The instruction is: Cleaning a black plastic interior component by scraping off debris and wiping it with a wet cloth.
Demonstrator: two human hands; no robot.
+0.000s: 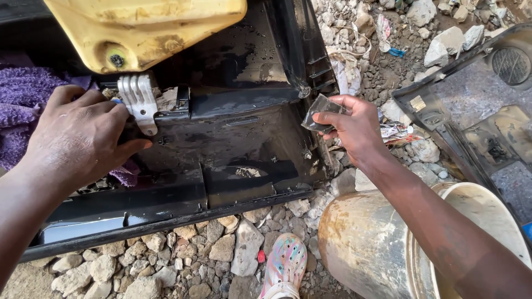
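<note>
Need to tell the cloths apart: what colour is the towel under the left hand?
Purple; the towel lies under and beside the left hand, seen best in the head view.

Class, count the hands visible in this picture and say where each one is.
2. The left hand rests on the black panel beside the metal bracket; the right hand pinches a small clear plastic piece at its right edge.

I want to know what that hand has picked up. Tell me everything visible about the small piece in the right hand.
The small piece is a thin, crumpled, glossy grey scrap, like foil or plastic film. The right hand pinches it between fingertips and thumb, holding it up beside the right edge of the wet black panel, above the stony ground.
</note>
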